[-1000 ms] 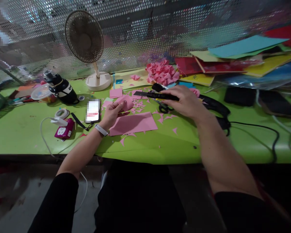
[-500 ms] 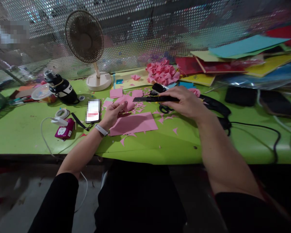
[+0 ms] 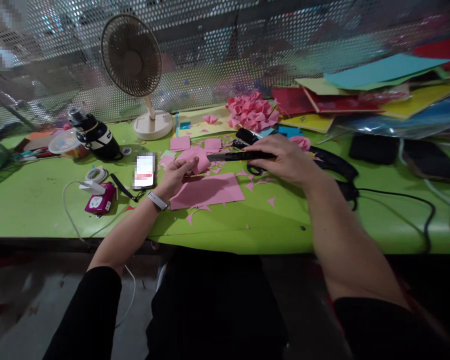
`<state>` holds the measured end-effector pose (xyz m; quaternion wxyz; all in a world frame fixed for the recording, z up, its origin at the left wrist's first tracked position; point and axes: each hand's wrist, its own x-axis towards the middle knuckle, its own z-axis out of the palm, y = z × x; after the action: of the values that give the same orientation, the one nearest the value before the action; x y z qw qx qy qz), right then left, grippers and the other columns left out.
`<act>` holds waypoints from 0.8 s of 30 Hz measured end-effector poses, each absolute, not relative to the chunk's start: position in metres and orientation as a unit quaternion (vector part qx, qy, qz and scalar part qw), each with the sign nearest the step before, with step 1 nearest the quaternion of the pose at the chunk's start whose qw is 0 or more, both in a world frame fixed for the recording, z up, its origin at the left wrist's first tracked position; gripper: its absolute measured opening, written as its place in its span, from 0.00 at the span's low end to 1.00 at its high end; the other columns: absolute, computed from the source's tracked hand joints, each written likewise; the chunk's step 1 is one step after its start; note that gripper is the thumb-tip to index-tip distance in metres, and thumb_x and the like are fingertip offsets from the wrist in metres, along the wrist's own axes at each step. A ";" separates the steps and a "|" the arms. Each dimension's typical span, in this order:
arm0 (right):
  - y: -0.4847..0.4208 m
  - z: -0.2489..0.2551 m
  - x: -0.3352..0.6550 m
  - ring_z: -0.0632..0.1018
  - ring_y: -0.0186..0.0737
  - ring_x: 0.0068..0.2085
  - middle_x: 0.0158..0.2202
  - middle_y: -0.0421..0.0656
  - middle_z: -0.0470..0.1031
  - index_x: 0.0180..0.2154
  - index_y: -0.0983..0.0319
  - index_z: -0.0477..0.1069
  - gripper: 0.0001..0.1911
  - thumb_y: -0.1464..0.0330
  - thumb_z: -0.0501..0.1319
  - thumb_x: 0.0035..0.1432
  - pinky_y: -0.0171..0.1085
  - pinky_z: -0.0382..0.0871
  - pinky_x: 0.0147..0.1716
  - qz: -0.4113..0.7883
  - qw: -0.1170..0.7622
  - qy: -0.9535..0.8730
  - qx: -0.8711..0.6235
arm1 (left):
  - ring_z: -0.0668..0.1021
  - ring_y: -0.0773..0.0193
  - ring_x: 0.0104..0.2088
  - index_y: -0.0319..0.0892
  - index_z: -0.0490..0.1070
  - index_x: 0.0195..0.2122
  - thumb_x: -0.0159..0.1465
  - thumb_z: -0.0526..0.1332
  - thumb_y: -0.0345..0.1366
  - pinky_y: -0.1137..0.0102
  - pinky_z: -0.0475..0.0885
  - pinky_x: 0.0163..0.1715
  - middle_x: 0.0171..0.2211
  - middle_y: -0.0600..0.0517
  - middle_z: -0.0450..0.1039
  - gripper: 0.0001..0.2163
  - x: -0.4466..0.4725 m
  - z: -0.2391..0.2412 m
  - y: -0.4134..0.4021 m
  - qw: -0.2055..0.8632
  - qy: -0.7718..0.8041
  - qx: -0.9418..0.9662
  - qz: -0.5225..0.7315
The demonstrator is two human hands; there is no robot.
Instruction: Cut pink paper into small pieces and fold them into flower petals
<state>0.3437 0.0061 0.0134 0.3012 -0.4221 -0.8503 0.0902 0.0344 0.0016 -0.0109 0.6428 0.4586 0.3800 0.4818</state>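
My left hand [image 3: 176, 176] pinches a small folded piece of pink paper [image 3: 195, 161], thumb on top, fingers curled beneath — it sits just above the green tabletop [image 3: 33, 200]. My right hand [image 3: 285, 160] is closed around the handle end of a long black stapler [image 3: 236, 156], held level, its nose pointing left and meeting the right edge of the folded piece. Whether the stapler's mouth already bites the paper I cannot tell; the contact zone is too small.

Directly below both hands lies a flat pink rectangular paper sheet [image 3: 208, 190], with small pink paper offcuts [image 3: 255, 184] scattered round it. A pair of black-handled scissors [image 3: 255, 170] lies under my right hand, mostly hidden by it. Two small pink paper squares [image 3: 180, 143] lie just beyond the folded piece.

Left of my left hand: a smartphone with lit screen [image 3: 144, 170], lying flat; further left a magenta power adapter with a white plug and cable [image 3: 96, 202]. Behind these, a black drinking bottle on its side [image 3: 95, 135] and a white desk fan on a round base [image 3: 135, 60].

Far side, centre — a heap of folded pink paper flowers [image 3: 252, 111]. To the right, a stack of coloured card sheets [image 3: 378, 85]. A black cable [image 3: 397, 196] runs across the table to my right.
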 end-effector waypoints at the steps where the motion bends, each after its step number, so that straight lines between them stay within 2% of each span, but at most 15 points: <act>1: 0.007 0.012 0.343 0.74 0.60 0.55 0.51 0.49 0.78 0.55 0.49 0.79 0.19 0.59 0.59 0.65 0.58 0.66 0.57 0.084 0.298 -0.853 -0.419 | 0.84 0.62 0.34 0.38 0.75 0.27 0.54 0.75 0.47 0.63 0.84 0.43 0.24 0.53 0.75 0.17 0.035 -0.010 0.001 0.649 0.377 0.454 0.480; 5: 0.013 0.004 0.343 0.77 0.56 0.51 0.49 0.48 0.79 0.55 0.50 0.79 0.19 0.59 0.59 0.65 0.56 0.70 0.52 0.057 0.290 -0.869 -0.398 | 0.83 0.63 0.31 0.37 0.74 0.30 0.57 0.74 0.45 0.61 0.83 0.43 0.22 0.55 0.72 0.16 0.038 -0.009 -0.003 0.670 0.381 0.430 0.470; 8: 0.016 0.000 0.343 0.77 0.55 0.50 0.48 0.47 0.79 0.55 0.49 0.78 0.19 0.59 0.59 0.65 0.55 0.71 0.51 0.043 0.292 -0.874 -0.386 | 0.84 0.61 0.36 0.37 0.73 0.29 0.58 0.74 0.44 0.60 0.82 0.46 0.22 0.55 0.72 0.16 0.039 -0.012 -0.004 0.679 0.377 0.430 0.460; 11: 0.015 0.000 0.341 0.77 0.56 0.51 0.49 0.47 0.79 0.55 0.48 0.78 0.19 0.59 0.59 0.66 0.56 0.71 0.51 0.041 0.289 -0.876 -0.383 | 0.85 0.57 0.43 0.36 0.73 0.29 0.56 0.76 0.43 0.61 0.81 0.47 0.30 0.50 0.78 0.16 0.040 -0.017 -0.003 0.682 0.354 0.451 0.453; 14: 0.012 0.001 0.339 0.77 0.58 0.51 0.50 0.49 0.79 0.55 0.50 0.78 0.19 0.60 0.58 0.66 0.57 0.71 0.51 0.050 0.285 -0.880 -0.377 | 0.84 0.57 0.45 0.36 0.75 0.31 0.55 0.75 0.44 0.61 0.81 0.47 0.34 0.49 0.80 0.16 0.040 -0.022 -0.001 0.672 0.353 0.466 0.455; 19: 0.010 0.001 0.336 0.76 0.59 0.51 0.49 0.50 0.78 0.56 0.49 0.78 0.19 0.61 0.57 0.67 0.59 0.71 0.51 0.059 0.277 -0.883 -0.375 | 0.83 0.63 0.43 0.39 0.78 0.37 0.56 0.74 0.46 0.60 0.80 0.51 0.36 0.50 0.80 0.16 0.039 -0.028 0.002 0.644 0.366 0.495 0.454; 24: 0.010 0.002 0.337 0.76 0.59 0.51 0.49 0.50 0.78 0.55 0.48 0.78 0.19 0.61 0.58 0.66 0.59 0.70 0.52 0.076 0.283 -0.880 -0.375 | 0.82 0.67 0.39 0.39 0.79 0.37 0.58 0.73 0.46 0.63 0.81 0.49 0.36 0.52 0.79 0.15 0.038 -0.027 0.002 0.649 0.353 0.489 0.463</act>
<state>0.3368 0.0104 0.0015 0.2834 -0.3747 -0.8795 0.0755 0.0382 0.0021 -0.0272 0.6494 0.4892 0.3525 0.4634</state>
